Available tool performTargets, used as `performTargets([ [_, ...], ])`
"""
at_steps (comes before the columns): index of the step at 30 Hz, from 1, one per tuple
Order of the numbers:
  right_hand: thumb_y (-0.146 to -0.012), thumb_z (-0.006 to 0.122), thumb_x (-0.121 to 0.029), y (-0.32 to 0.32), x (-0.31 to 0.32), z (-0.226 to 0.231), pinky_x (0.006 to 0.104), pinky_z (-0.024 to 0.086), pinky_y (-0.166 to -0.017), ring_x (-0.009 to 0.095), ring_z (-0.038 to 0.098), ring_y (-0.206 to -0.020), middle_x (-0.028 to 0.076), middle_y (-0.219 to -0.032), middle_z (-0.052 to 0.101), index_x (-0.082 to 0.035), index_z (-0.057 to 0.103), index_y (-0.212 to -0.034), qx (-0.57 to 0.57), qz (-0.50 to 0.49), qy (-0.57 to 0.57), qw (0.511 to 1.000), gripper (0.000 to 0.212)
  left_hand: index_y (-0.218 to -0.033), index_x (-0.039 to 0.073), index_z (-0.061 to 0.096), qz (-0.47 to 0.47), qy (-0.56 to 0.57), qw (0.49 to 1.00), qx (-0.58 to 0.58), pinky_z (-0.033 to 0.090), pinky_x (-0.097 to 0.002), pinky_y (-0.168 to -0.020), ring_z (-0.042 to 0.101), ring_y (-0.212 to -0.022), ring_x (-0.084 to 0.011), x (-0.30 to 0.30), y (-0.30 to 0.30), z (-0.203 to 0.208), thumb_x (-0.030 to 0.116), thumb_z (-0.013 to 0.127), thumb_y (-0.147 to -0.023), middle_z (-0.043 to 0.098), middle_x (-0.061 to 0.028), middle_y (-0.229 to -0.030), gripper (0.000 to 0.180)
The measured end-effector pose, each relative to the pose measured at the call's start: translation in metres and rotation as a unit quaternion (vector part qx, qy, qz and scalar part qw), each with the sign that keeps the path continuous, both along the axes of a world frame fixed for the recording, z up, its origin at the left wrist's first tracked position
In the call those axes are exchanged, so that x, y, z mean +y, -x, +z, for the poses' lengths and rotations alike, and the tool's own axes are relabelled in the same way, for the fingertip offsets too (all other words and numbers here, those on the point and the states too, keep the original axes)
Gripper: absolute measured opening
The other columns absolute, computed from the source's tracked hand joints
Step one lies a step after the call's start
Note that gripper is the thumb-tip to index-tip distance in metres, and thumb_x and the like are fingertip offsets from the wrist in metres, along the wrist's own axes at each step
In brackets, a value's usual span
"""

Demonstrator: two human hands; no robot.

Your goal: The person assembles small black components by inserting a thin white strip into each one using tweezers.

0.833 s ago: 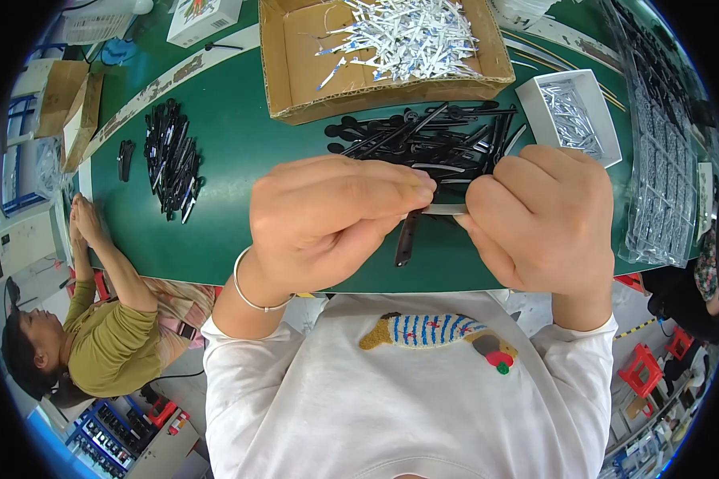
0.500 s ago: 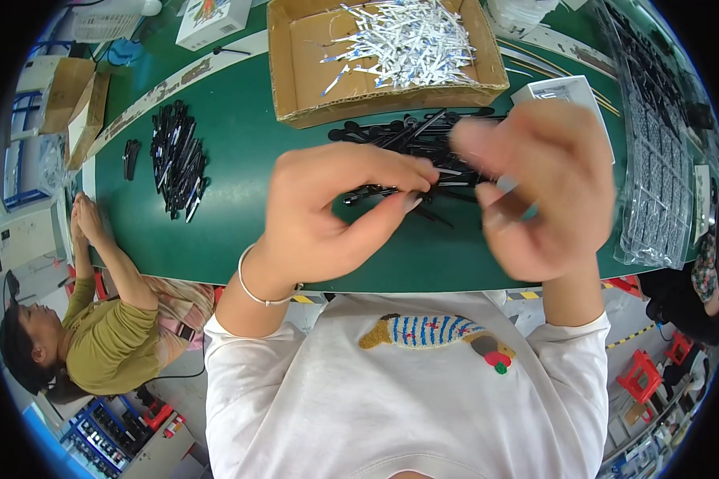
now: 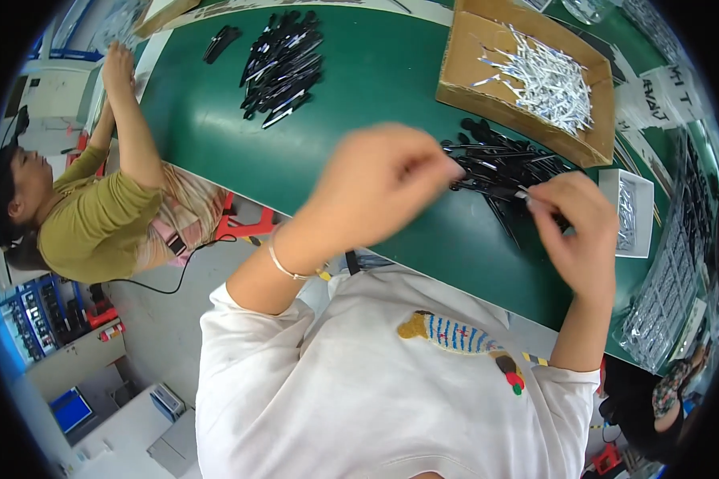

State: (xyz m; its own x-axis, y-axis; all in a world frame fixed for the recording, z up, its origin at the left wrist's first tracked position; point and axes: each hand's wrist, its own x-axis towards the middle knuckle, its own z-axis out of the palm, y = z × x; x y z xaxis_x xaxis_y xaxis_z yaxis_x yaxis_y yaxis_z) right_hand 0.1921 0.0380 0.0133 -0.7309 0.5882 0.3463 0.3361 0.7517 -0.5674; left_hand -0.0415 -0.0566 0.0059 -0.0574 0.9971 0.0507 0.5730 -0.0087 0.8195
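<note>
Two hands extend forward, fingers curled: left hand (image 3: 387, 188), blurred, left of the black pieces (image 3: 507, 166); right hand (image 3: 579, 222) at their near right edge. Grip on any piece: cannot tell.

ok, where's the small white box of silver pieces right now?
Right side of the head view: the white box sits on the green table just right of the right hand, by the near right corner of the cardboard box.
</note>
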Motion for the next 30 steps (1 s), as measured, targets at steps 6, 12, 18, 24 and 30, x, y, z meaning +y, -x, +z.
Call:
performTargets([
  [6,-0.071,0.069,-0.003,-0.011,0.018,-0.004,0.0330,0.047,-0.066,0.028,0.060,-0.074,0.012,-0.084,0.059,0.001,0.063,-0.088,-0.079,-0.081,-0.031,0.993,0.018,-0.090,0.004,0.068,0.247,-0.151,0.862,0.416,0.048,-0.0337,-0.066,0.061,-0.074,-0.0267,-0.025,0.099,-0.038,0.009,0.066,-0.077,0.064,-0.0110,-0.085,0.014],
  [12,-0.075,0.068,-0.005,-0.017,0.027,0.001,0.0270,0.046,-0.060,0.022,0.061,-0.070,0.011,-0.077,0.062,0.001,0.063,-0.084,0.003,-0.139,-0.027,0.990,0.011,-0.086,0.001,0.066,0.239,-0.083,0.902,0.349,0.046,-0.0370,-0.070,0.058,-0.077,-0.0303,-0.030,0.088,-0.038,0.006,0.064,-0.078,0.062,-0.0128,-0.082,0.010],
  [18,-0.075,0.069,-0.006,-0.017,0.025,-0.002,0.0247,0.044,-0.054,0.016,0.060,-0.065,0.008,-0.076,0.063,-0.001,0.065,-0.084,0.052,-0.175,-0.027,0.983,0.011,-0.098,-0.002,0.060,0.194,-0.044,0.980,0.026,0.049,-0.0239,-0.060,0.060,-0.070,-0.0099,-0.013,0.057,-0.031,0.002,0.062,-0.082,0.064,-0.0068,-0.083,0.017],
  [24,-0.067,0.077,-0.010,0.004,-0.014,-0.001,0.0177,0.032,-0.044,0.002,0.037,-0.049,0.001,-0.078,0.063,-0.007,0.064,-0.103,0.145,-0.102,0.129,0.976,0.038,-0.100,-0.003,0.055,-0.033,0.004,0.871,-0.490,0.056,-0.0273,-0.072,0.066,-0.082,-0.0178,0.041,-0.034,0.005,-0.004,0.059,-0.083,0.065,-0.0132,-0.091,0.017],
  [30,-0.070,0.066,0.006,-0.015,0.000,0.001,0.0164,0.048,-0.051,0.005,0.061,-0.065,0.006,-0.083,0.066,0.002,0.066,-0.092,0.215,-0.091,0.090,0.968,0.022,-0.113,-0.004,0.052,-0.099,-0.013,0.870,-0.484,0.056,-0.0262,-0.074,0.065,-0.084,-0.0177,0.061,-0.063,0.010,-0.008,0.057,-0.083,0.064,-0.0130,-0.092,0.030],
])
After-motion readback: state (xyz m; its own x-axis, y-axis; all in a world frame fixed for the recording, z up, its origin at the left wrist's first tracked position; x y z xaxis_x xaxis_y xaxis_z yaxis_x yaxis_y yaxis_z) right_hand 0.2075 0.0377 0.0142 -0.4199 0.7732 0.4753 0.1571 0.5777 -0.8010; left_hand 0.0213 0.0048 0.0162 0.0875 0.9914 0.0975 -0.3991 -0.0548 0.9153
